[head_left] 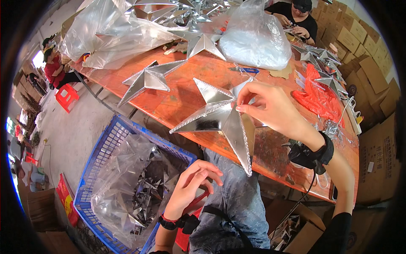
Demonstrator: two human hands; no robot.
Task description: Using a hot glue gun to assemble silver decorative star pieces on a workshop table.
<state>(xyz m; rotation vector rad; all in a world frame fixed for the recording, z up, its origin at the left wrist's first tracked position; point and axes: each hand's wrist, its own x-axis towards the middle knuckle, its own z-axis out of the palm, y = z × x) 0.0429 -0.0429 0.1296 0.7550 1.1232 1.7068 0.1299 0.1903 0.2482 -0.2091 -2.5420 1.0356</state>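
My right hand (270,108) grips a large silver five-pointed star (220,116) near its centre, holding it over the front edge of the orange table (186,95). The star has glittery trim along its edges and one long point hangs down toward my lap. My left hand (190,186) is low by my knee, fingers loosely curled and holding nothing, just above the rim of a blue plastic crate (99,152). A clear bag of silver stars (133,186) fills the crate.
Two more silver stars (148,78) (198,42) lie on the table, with clear plastic bags (253,40) and a red bag (317,95). A person in black (296,17) works at the far end. Cardboard boxes (372,76) stack at the right; a red stool (67,96) stands left.
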